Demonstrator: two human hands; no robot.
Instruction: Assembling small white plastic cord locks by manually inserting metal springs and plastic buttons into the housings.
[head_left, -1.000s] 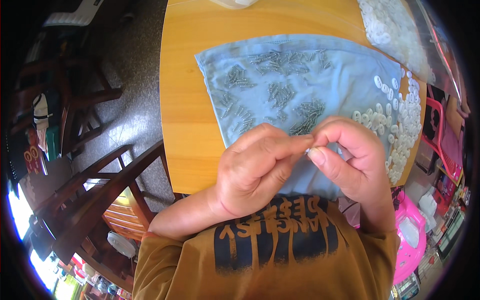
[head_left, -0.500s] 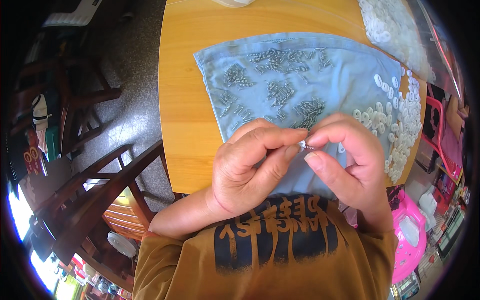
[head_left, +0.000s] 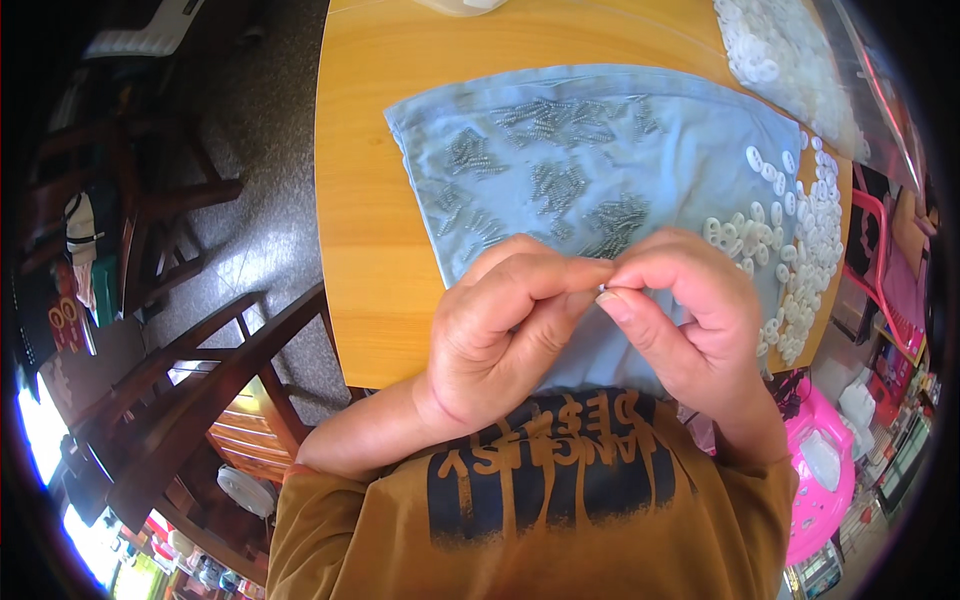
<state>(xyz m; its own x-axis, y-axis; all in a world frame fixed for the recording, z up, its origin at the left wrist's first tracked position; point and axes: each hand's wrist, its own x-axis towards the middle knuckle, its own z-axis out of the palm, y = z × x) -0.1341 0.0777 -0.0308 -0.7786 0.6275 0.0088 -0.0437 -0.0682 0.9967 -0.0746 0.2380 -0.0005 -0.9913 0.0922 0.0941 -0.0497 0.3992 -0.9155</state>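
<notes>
My left hand [head_left: 510,330] is closed in a pinch on a small white plastic piece [head_left: 602,289], of which only a sliver shows. Against it, the thumb and forefinger of my right hand [head_left: 690,310] are pressed together where a small metal spring sticks out in the earlier picture; the fingertips now hide the spring. Both hands meet above a light blue cloth [head_left: 680,150]. Loose small coil springs [head_left: 557,187] lie in several piles on the cloth, just beyond my fingers. White oval plastic pieces with holes [head_left: 757,232] are scattered along its right side.
The cloth lies on a yellow wooden table [head_left: 375,230]. A clear bag [head_left: 790,70] of white pieces rests at the far right. Dark wooden chairs [head_left: 220,390] stand left of the table. A pink plastic object [head_left: 815,490] and a red chair frame [head_left: 875,260] are on the right.
My right thumb and forefinger have come together, closing over the spring at the white piece. The left hand has barely moved; the springs and white pieces on the cloth lie as before.
</notes>
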